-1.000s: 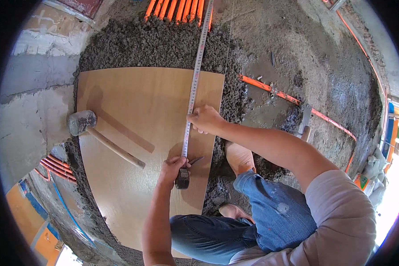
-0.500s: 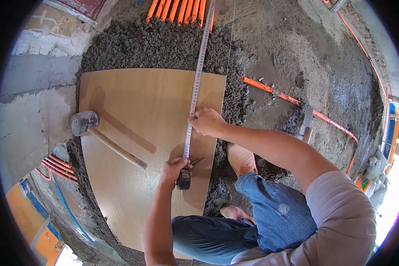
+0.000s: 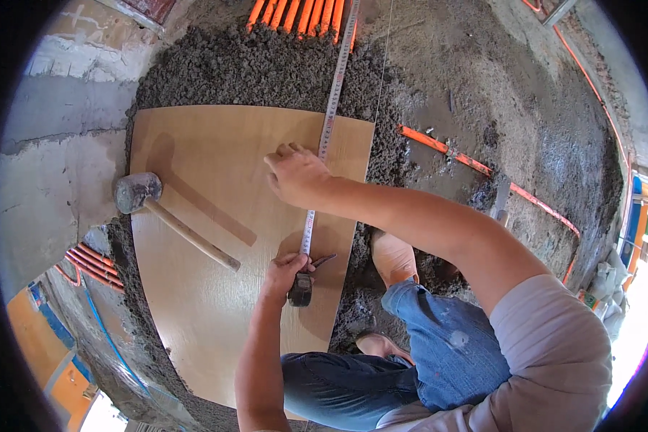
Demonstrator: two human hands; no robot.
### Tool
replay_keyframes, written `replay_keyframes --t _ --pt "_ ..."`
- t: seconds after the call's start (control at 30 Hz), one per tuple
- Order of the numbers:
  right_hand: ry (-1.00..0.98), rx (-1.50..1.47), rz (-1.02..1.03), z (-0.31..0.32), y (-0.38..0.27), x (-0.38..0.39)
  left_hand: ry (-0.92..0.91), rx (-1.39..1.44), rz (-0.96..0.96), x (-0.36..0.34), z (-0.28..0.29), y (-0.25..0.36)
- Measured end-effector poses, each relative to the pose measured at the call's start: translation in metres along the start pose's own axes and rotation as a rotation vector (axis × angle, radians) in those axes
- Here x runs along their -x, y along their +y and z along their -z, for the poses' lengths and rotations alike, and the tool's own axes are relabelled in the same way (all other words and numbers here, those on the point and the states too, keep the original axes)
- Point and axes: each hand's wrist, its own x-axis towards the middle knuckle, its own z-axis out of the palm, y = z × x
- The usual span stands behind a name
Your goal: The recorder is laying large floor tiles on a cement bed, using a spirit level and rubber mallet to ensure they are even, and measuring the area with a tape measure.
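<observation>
I see the tape [image 3: 329, 108] running lengthwise up the tile [image 3: 216, 288], near its right edge, and on over the mortar [image 3: 266, 68]. My left hand [image 3: 284, 270] is closed on the tape case [image 3: 300, 289] at the near end. My right hand [image 3: 295, 173] presses flat beside the blade, farther up the tile. A mallet [image 3: 138, 193] lies well left.

The left hand [image 3: 284, 270] is curled shut, knuckles up, its forearm rising straight from the lower edge. The right hand [image 3: 295, 175] lies flat, palm down, fingers spread, well beyond that grip, its arm stretched across from the right.
</observation>
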Motion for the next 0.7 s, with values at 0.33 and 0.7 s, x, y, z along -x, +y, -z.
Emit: replay_keyframes --t 0.33,0.7 --pt "-0.146 -0.029 0.040 -0.016 -0.010 0.017 0.018 0.044 0.003 -0.002 0.000 -0.008" --pt "-0.151 -0.004 0.033 -0.017 -0.011 0.013 0.012 0.040 -0.017 0.000 -0.002 -0.005"
